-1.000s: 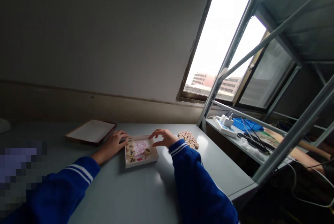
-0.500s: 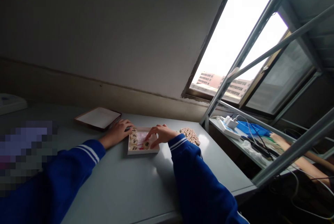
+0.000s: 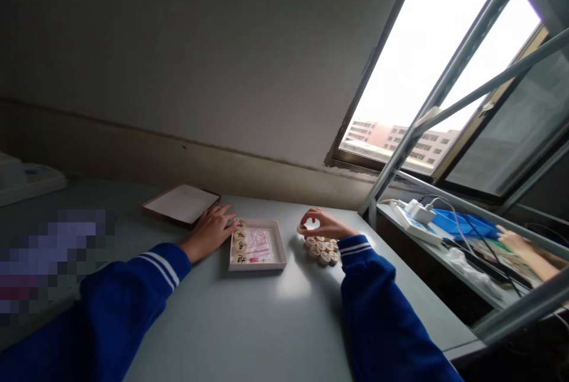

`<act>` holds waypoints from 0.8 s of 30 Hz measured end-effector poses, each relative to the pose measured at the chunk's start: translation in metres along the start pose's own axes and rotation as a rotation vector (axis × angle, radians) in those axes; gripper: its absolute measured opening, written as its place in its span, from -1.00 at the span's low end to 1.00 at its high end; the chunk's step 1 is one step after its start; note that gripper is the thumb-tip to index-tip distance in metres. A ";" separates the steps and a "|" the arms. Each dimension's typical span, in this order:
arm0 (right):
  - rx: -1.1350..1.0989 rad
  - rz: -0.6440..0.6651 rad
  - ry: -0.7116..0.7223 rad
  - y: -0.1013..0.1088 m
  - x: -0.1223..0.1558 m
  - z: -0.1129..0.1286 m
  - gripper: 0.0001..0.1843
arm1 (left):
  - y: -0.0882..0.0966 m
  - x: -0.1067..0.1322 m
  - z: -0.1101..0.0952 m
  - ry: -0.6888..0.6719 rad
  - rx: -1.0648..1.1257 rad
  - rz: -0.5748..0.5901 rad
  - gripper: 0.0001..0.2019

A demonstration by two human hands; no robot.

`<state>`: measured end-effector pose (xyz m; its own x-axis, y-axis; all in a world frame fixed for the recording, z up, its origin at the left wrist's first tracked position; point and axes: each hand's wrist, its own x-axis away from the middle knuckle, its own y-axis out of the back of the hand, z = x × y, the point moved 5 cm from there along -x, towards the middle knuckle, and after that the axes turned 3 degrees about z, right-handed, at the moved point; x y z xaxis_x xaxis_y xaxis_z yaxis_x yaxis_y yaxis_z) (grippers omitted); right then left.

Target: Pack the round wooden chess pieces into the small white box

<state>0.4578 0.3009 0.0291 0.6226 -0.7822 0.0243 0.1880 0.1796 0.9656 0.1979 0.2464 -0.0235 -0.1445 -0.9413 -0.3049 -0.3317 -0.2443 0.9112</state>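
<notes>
A shallow white box (image 3: 279, 247) lies on the grey table (image 3: 249, 328). A column of round wooden chess pieces (image 3: 240, 241) lines its left side, over pink-printed paper. My left hand (image 3: 212, 230) rests flat against the box's left edge, fingers spread. My right hand (image 3: 323, 224) hovers over a cluster of wooden pieces (image 3: 322, 249) to the right of the box and pinches one wooden piece (image 3: 301, 228) between thumb and fingers. Both arms wear blue sleeves with white stripes.
The box lid (image 3: 181, 204) lies behind my left hand. A metal rack (image 3: 448, 251) at the right holds a power strip (image 3: 415, 219), a blue tray and cables; another person's hand (image 3: 515, 241) reaches there. A window is behind it. A white object (image 3: 26, 175) sits far left.
My right hand left the box, moved right to the loose pile and took hold of one wooden piece. My left hand stayed by the box. The camera view swung right.
</notes>
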 end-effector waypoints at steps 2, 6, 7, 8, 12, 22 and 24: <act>0.095 0.062 0.007 -0.010 0.003 0.003 -0.72 | -0.004 -0.001 0.000 -0.024 0.016 -0.013 -0.58; 0.185 0.175 0.024 -0.024 0.003 0.018 -0.61 | -0.005 0.000 0.000 -0.034 0.019 -0.030 -0.61; 0.192 0.197 0.036 -0.027 0.002 0.022 -0.57 | -0.005 0.000 0.000 -0.032 0.015 -0.024 -0.62; 0.200 0.202 0.047 -0.030 0.002 0.027 -0.55 | -0.005 0.000 0.000 -0.031 0.014 -0.019 -0.62; 0.260 0.060 -0.001 -0.046 -0.002 0.038 -0.58 | -0.003 0.001 -0.002 -0.036 0.005 -0.019 -0.63; 0.308 -0.129 -0.205 -0.070 -0.005 0.026 -0.51 | -0.006 0.001 0.001 -0.068 0.031 -0.051 -0.65; 0.310 -0.115 -0.249 -0.066 -0.004 0.017 -0.51 | -0.006 0.001 0.001 -0.064 0.035 -0.046 -0.65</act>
<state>0.4298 0.2817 -0.0297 0.4010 -0.9139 -0.0633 -0.0154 -0.0758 0.9970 0.1992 0.2473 -0.0291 -0.1875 -0.9120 -0.3648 -0.3718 -0.2778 0.8857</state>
